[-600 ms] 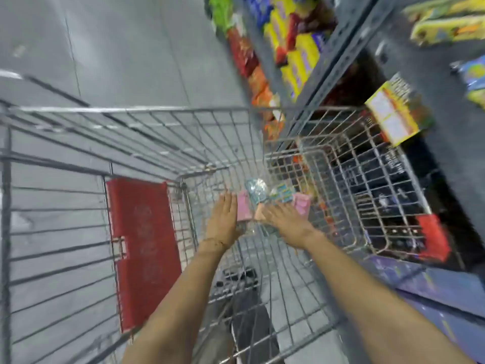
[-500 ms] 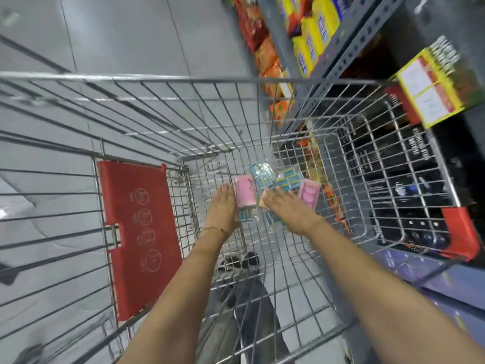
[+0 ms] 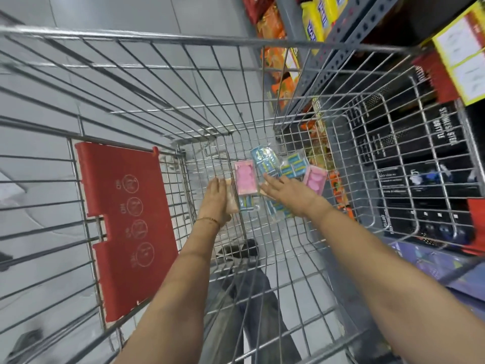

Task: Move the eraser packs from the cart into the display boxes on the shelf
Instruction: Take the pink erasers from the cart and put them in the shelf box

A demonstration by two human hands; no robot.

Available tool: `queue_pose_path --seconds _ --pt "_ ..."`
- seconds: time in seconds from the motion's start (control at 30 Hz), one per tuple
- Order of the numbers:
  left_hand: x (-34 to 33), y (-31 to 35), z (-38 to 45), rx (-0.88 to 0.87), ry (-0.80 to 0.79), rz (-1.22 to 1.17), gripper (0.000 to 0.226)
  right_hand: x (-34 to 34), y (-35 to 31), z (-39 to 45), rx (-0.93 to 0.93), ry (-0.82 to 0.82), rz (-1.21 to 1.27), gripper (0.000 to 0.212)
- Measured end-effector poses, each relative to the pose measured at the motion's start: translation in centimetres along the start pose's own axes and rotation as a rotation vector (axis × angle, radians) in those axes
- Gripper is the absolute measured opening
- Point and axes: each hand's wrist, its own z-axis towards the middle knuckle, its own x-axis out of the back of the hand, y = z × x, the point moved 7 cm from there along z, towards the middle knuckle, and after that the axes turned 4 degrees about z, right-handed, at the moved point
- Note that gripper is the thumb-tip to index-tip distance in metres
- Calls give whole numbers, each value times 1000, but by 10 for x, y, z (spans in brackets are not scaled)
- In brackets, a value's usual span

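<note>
Several eraser packs lie on the wire floor of the shopping cart point(image 3: 215, 40): a pink pack point(image 3: 246, 177), a second pink pack point(image 3: 315, 179), and blue packs point(image 3: 263, 160) point(image 3: 294, 166). My left hand point(image 3: 216, 200) is deep in the cart, left of the first pink pack, with a peach pack point(image 3: 232, 198) held against its palm. My right hand point(image 3: 291, 195) lies flat over the heap with its fingers stretched out, covering more blue packs point(image 3: 275, 210). No display box for erasers is identifiable on the shelf.
A red child-seat flap point(image 3: 126, 227) hangs on the cart's left wall. Shelving point(image 3: 341, 40) with snack bags and yellow packets runs along the right, with black boxes point(image 3: 420, 179) low down and a yellow box point(image 3: 464, 48) higher. Grey floor lies to the left.
The view has tipped downward and closer into the cart. Both hands stay on the heap of packs, barely shifted.
</note>
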Motion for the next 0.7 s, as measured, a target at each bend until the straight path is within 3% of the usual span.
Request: queue_pose_path --seconds 0.2,0.33,0.5,0.63,0.7 --pt "48 25 -34 -118 61 56 97 39 -2 -40 -172 34 119 91" --pt "98 81 -63 -297 67 143 98 89 -1 -96 -335 176 113 95" --pt "176 201 -121 -671 100 154 87 158 -1 -229 -583 538 233 98" --pt "223 307 -184 -1095 276 288 83 178 -5 -348 -793 743 294 98" --pt "229 361 -215 -1190 239 308 62 177 -7 -414 -929 814 317 95"
